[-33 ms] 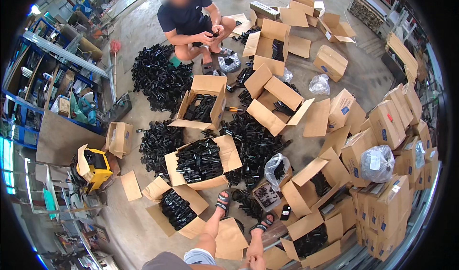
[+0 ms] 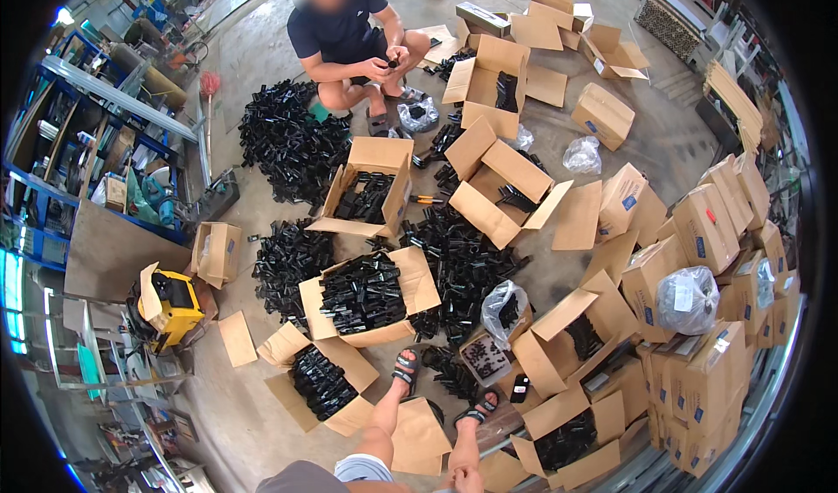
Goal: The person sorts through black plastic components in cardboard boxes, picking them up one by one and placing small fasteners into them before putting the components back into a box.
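At the lower edge, by my right shin, part of my right hand shows. Most of it is cut off, and I cannot make out how its fingers lie or whether they hold anything. My left hand is outside the picture. Nearest to the right hand are a flattened cardboard piece between my legs and an open carton of black parts to the right. Left of my feet stands another open carton with black parts stacked inside. A fuller carton heaped with black parts lies just beyond my feet.
Loose heaps of black parts cover the floor ahead. A co-worker squats at the far side, holding a small black part. Closed cartons are stacked at right. A small bin and phone lie near my right foot.
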`<state>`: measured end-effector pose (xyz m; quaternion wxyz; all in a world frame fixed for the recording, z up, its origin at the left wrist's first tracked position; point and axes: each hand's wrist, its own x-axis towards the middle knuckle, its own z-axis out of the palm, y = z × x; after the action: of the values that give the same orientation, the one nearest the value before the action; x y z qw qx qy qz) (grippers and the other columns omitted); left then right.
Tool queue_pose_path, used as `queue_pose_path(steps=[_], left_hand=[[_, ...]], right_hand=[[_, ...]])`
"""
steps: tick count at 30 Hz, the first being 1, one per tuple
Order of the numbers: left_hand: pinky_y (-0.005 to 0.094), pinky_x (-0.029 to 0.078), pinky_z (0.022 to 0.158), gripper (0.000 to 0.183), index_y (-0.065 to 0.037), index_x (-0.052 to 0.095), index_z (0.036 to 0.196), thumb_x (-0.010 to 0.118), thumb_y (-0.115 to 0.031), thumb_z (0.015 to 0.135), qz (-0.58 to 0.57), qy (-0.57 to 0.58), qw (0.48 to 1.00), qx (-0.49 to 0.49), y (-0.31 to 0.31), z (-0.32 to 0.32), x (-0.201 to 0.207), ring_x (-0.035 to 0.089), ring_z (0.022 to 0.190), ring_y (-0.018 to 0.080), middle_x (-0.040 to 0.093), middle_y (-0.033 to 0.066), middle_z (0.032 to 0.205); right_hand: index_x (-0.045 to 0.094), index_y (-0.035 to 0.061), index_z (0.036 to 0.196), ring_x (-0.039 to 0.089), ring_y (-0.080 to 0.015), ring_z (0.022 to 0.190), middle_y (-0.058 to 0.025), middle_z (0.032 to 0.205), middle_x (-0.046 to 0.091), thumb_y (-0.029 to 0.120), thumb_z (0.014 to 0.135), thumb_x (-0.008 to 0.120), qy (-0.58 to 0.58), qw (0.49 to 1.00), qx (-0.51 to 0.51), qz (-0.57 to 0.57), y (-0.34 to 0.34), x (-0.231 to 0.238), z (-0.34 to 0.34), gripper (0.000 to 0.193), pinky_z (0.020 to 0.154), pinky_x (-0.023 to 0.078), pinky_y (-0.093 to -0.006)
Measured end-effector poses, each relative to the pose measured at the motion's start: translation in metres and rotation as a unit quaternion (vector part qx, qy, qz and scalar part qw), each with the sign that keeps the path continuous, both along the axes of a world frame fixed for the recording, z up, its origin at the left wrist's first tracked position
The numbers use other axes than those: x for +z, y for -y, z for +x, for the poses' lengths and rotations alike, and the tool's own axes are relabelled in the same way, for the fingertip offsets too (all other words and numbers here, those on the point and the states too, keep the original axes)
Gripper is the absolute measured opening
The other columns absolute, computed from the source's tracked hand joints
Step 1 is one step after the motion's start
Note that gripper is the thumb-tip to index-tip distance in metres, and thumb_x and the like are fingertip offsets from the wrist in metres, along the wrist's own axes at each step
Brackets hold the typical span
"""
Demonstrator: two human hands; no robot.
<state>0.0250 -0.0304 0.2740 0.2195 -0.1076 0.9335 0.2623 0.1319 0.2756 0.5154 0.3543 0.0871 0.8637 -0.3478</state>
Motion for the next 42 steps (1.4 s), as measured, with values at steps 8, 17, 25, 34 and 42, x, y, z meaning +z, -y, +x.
queue_pose_path(steps=[8, 17, 25, 34, 42], left_hand=[[0.0445, 0.054, 0.080, 0.020, -0.009, 0.067, 0.103, 0.051, -0.021, 0.098, -0.006, 0.480, 0.865, 0.146, 0.101, 0.201, 0.271, 0.067, 0.095, 0.0311, 0.069, 0.0167, 0.100], [0.0446, 0.047, 0.092, 0.030, -0.006, 0.057, 0.112, 0.054, -0.028, 0.093, 0.017, 0.258, 0.959, 0.116, 0.084, 0.101, 0.145, 0.059, 0.108, 0.0316, 0.061, 0.0166, 0.113], [0.0447, 0.040, 0.103, 0.047, -0.003, 0.048, 0.121, 0.056, -0.036, 0.088, -0.098, 0.062, 0.993, 0.038, 0.058, 0.011, -0.042, 0.051, 0.120, 0.0320, 0.053, 0.0164, 0.124], [0.0447, 0.033, 0.116, 0.068, 0.000, 0.038, 0.131, 0.059, -0.043, 0.082, -0.284, -0.125, 0.941, -0.133, 0.057, -0.052, -0.032, 0.042, 0.133, 0.0325, 0.044, 0.0163, 0.137], [0.0434, 0.047, 0.093, 0.018, -0.006, 0.050, 0.109, 0.051, -0.019, 0.096, 0.066, -0.098, 0.980, 0.157, 0.169, -0.166, 0.073, 0.056, 0.106, 0.0266, 0.057, 0.0075, 0.108]], right_hand=[[0.071, 0.0001, 0.110, 0.069, -0.0424, 0.101, -0.0282, 0.105, 0.071, 0.030, 0.098, 0.057, 0.134, 0.991, -0.015, 0.004, -0.038, 0.071, -0.010, 0.035, 0.089, 0.053, -0.0470], [0.071, -0.0022, 0.104, 0.070, -0.0374, 0.092, -0.0228, 0.098, 0.073, 0.031, 0.098, 0.059, 0.155, 0.982, -0.021, 0.102, -0.048, 0.064, -0.060, 0.036, 0.083, 0.055, -0.0437], [0.069, -0.0031, 0.116, 0.063, -0.0466, 0.113, -0.0296, 0.116, 0.068, 0.042, 0.098, 0.058, 0.163, 0.982, -0.012, 0.095, -0.030, 0.100, -0.070, 0.050, 0.097, 0.050, -0.0486], [0.068, 0.0016, 0.121, 0.063, -0.0442, 0.114, -0.0270, 0.119, 0.069, 0.041, 0.098, 0.058, 0.230, 0.965, -0.108, 0.056, -0.007, 0.131, -0.086, 0.047, 0.097, 0.051, -0.0473], [0.072, 0.0007, 0.112, 0.071, -0.0339, 0.096, -0.0202, 0.102, 0.075, 0.032, 0.096, 0.063, 0.032, 0.990, 0.009, 0.138, -0.068, 0.137, -0.064, 0.036, 0.084, 0.056, -0.0457]])
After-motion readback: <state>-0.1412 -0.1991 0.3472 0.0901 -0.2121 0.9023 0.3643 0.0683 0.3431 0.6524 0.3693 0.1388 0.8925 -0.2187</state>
